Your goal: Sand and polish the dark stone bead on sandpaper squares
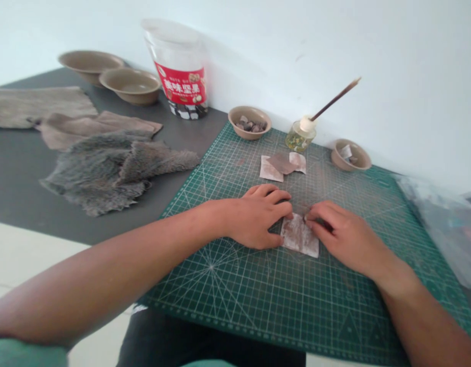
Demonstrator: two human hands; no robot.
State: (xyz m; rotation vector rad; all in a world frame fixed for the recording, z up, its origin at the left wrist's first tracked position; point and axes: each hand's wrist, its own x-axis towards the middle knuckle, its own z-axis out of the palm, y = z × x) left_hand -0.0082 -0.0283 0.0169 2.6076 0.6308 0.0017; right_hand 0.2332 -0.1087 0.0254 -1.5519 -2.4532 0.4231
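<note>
A whitish square sheet with brown smudges (299, 235) lies flat on the green cutting mat (254, 295). Along its left side, my left hand (258, 216) rests with fingers spread, thumb and index fingertip touching the sheet's edge. My right hand (338, 232) is closed in a pinch at the sheet's upper right; whatever sits between those fingertips is too small and hidden to name. Behind my hands are more small square pieces, two whitish with brown stains (270, 169) and one plain brown (283, 164) overlapping them.
Along the wall stand a bowl of small stones (250, 133), a glass jar holding a brush (297, 136), and another small bowl (350, 162). Further left are a plastic nut tub (184, 84), two bowls (130, 94) and grey cloths (101, 168). A clear plastic bag (445, 229) lies right.
</note>
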